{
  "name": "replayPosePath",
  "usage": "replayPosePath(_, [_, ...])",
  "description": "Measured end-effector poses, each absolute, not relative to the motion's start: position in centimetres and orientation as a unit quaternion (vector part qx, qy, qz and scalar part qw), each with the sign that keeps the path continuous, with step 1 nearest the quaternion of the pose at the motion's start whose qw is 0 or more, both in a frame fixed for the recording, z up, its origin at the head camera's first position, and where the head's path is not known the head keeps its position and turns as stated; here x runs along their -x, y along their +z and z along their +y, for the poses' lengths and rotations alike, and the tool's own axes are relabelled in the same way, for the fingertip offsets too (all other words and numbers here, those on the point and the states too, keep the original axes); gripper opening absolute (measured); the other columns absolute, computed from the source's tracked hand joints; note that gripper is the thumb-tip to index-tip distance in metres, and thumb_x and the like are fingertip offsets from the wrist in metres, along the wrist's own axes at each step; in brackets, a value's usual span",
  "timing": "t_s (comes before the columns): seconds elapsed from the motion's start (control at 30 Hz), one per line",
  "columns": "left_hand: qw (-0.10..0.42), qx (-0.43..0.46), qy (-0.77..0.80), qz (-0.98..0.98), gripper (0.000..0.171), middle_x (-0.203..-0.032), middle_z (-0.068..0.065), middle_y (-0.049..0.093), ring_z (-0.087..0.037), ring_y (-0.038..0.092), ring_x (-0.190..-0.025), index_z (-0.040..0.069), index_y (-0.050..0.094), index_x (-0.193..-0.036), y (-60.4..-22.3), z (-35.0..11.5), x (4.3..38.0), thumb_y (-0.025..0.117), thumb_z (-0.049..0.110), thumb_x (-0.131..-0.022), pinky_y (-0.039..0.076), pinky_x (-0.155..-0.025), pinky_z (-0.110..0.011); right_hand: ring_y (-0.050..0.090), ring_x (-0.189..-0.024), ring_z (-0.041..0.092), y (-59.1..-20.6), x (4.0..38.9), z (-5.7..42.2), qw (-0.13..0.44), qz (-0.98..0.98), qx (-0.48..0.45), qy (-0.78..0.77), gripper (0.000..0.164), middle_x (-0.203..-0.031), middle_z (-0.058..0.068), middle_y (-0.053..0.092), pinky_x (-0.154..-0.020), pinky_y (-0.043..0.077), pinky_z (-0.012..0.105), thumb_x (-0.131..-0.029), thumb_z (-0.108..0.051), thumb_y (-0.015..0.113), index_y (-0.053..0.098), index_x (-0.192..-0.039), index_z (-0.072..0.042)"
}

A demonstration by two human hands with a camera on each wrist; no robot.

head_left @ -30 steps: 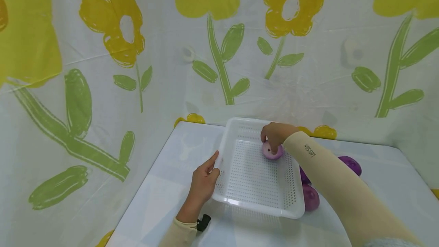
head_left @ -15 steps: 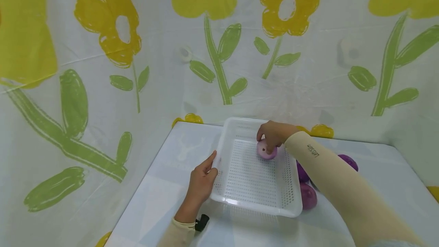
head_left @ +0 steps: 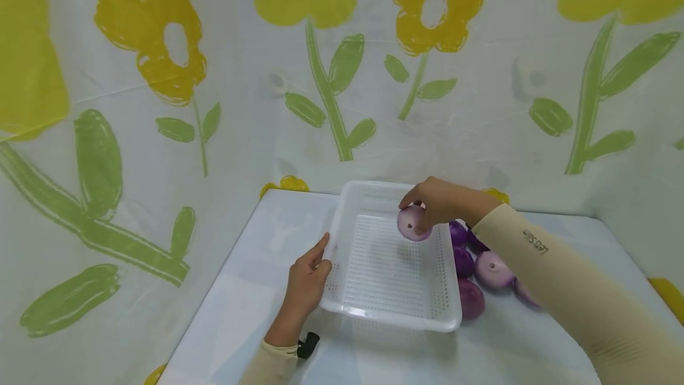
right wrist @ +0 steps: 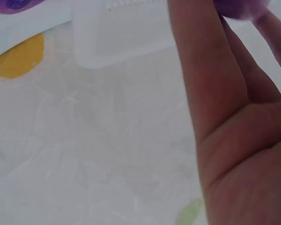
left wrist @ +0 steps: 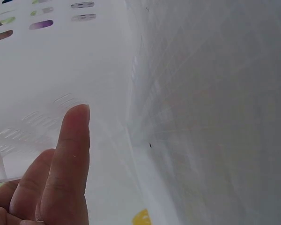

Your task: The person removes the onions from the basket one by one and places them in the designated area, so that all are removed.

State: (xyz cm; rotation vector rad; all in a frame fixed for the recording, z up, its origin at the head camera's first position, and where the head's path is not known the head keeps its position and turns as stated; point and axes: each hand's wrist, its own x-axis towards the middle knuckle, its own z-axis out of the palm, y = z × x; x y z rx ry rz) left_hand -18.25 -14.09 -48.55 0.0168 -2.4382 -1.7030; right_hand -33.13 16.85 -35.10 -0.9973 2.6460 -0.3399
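In the head view my right hand [head_left: 443,199] pinches a round purple onion [head_left: 410,224] with a pale end and a small dark dot, just over the far right part of a white plastic basket [head_left: 333,290]. The right wrist view shows the onion's darker purple side [right wrist: 241,7] between the fingers. My left hand [head_left: 304,281] holds the basket's left rim, fingers against its side wall. In the left wrist view the index finger [left wrist: 68,159] lies straight along the slotted white wall. Inside the basket only its perforated floor shows.
Several purple onions [head_left: 464,261] lie close along the basket's right side on the white table [head_left: 240,290], one pale-ended onion [head_left: 493,269] among them. A small black object [head_left: 308,345] is by the left wrist. A flower-printed sheet [head_left: 235,76] hangs behind the table.
My right hand has lifted the onion from near the basket's floor, up and slightly left in view. More onions show beside the basket. The left hand stays on the rim; the whole view shifts slightly.
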Motion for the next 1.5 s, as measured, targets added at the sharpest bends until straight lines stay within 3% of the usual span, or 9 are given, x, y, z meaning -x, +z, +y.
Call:
replayPosePath(0.17, [0.085,-0.006,-0.569,-0.818,0.062,-0.157,0.002,0.05,-0.021,0.055,-0.136,0.025,0.054,-0.156,-48.5,-14.2,18.3,0.053,0.011,-0.096,0.053,-0.081,-0.032,0.07,-0.089,0.013,-34.1,31.2,18.4,0.105,0.911,0.363,-0.169,0.058,-0.117,-0.005,0.075,-0.079,0.056,0.034,-0.08,-0.019,0.092,0.075,-0.135,-0.018])
replayPosePath(0.4, [0.085,-0.013,-0.569,-0.818,0.062,-0.157,0.001,0.051,-0.024,0.056,-0.136,0.026,0.054,-0.156,-48.5,-14.0,18.3,0.052,0.011,-0.096,0.057,-0.089,-0.039,0.072,-0.099,0.015,-33.6,27.6,22.3,0.044,0.918,0.317,-0.234,0.064,-0.121,-0.008,0.074,-0.079,0.059,0.033,-0.076,-0.037,0.096,0.075,-0.135,-0.025])
replayPosePath(0.67, [0.088,-0.013,-0.568,-0.818,0.062,-0.157,0.001,0.051,-0.025,0.059,-0.133,0.025,0.053,-0.157,-48.7,-13.8,18.3,0.052,0.012,-0.097,0.057,-0.084,-0.036,0.069,-0.094,0.014,-35.7,22.8,27.8,-0.031,0.927,0.254,-0.275,0.067,-0.116,-0.009,0.072,-0.077,0.059,0.029,-0.076,-0.05,0.092,0.074,-0.136,-0.026])
replayPosePath(0.83, [0.089,-0.01,-0.572,-0.815,0.061,-0.157,0.001,0.051,-0.025,0.059,-0.134,0.023,0.053,-0.157,-48.7,-13.7,18.3,0.052,0.011,-0.097,0.059,-0.091,-0.041,0.073,-0.094,0.016,-38.0,20.3,30.4,-0.082,0.931,0.242,-0.261,0.068,-0.119,-0.001,0.076,-0.078,0.056,0.019,-0.076,-0.051,0.091,0.074,-0.136,-0.024])
replayPosePath(0.93, [0.085,-0.016,-0.573,-0.815,0.061,-0.157,0.004,0.05,-0.022,0.058,-0.135,0.024,0.053,-0.157,-48.7,-13.8,18.3,0.052,0.012,-0.097,0.057,-0.094,-0.043,0.075,-0.097,0.018,-39.3,18.7,31.5,-0.087,0.933,0.216,-0.273,0.068,-0.126,0.008,0.075,-0.078,0.055,0.016,-0.076,-0.049,0.092,0.074,-0.136,-0.024])
replayPosePath(1.07, [0.079,-0.027,-0.57,-0.818,0.061,-0.157,0.008,0.049,-0.018,0.056,-0.137,0.027,0.054,-0.157,-48.7,-13.9,18.2,0.052,0.014,-0.097,0.056,-0.096,-0.042,0.075,-0.094,0.018,-40.6,16.9,32.5,-0.055,0.939,0.156,-0.303,0.071,-0.126,0.014,0.072,-0.072,0.058,0.021,-0.077,-0.048,0.092,0.072,-0.138,-0.021])
replayPosePath(1.33, [0.079,-0.02,-0.574,-0.815,0.061,-0.157,0.006,0.05,-0.02,0.06,-0.132,0.028,0.053,-0.157,-48.6,-14.0,18.1,0.052,0.014,-0.098,0.06,-0.087,-0.037,0.074,-0.098,0.027,-43.8,15.0,33.3,0.004,0.954,0.075,-0.289,0.081,-0.121,0.015,0.074,-0.071,0.062,0.034,-0.077,-0.055,0.089,0.067,-0.144,-0.014])
replayPosePath(1.5, [0.077,-0.018,-0.581,-0.81,0.061,-0.156,0.005,0.051,-0.02,0.062,-0.129,0.026,0.053,-0.157,-48.7,-13.8,18.2,0.052,0.013,-0.098,0.06,-0.083,-0.033,0.074,-0.093,0.017,-45.0,14.5,33.9,-0.007,0.956,0.074,-0.283,0.08,-0.121,0.012,0.075,-0.072,0.059,0.029,-0.077,-0.055,0.089,0.068,-0.142,-0.012])
